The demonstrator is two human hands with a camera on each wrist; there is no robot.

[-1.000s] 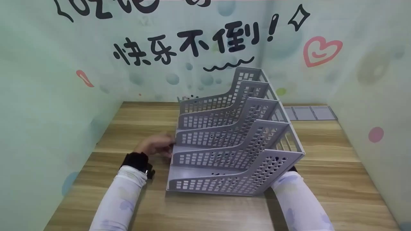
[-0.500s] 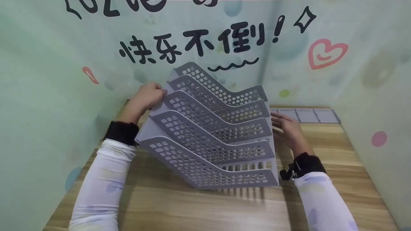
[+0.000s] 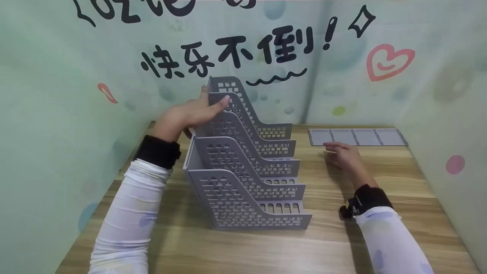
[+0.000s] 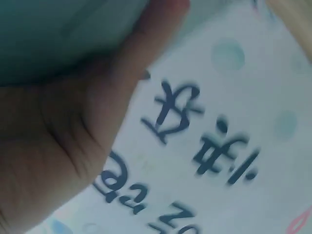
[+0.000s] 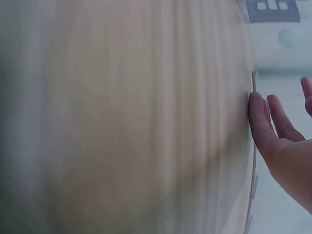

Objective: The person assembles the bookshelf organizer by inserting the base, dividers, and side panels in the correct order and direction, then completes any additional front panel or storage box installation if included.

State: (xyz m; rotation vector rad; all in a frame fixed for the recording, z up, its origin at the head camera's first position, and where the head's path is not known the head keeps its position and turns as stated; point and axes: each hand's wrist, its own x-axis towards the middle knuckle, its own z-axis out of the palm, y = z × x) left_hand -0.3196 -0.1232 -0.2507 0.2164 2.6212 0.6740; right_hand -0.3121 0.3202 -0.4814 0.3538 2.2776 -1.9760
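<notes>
A grey plastic file rack [image 3: 243,190] with several slatted dividers stands upright in the middle of the wooden table, its tall back to the left and its low front to the right. My left hand [image 3: 190,112] rests at the top of that tall back, thumb stretched straight over a divider's upper edge. In the left wrist view the same hand [image 4: 92,112] shows a straight thumb against the backdrop. Apart from the rack, my right hand [image 3: 344,160] hovers on its right with loose fingers and nothing in them; the right wrist view shows this hand [image 5: 282,141] too.
A flat grey panel [image 3: 342,137] divided into sections lies along the table's back right edge. Printed cloth walls [image 3: 430,114] with black writing and a pink heart enclose the table [image 3: 258,251] at the back and sides.
The rack has turned round, its tall side swinging from right to left, and now stands level. My left hand has moved up to its back; the right hand came out from behind it and away.
</notes>
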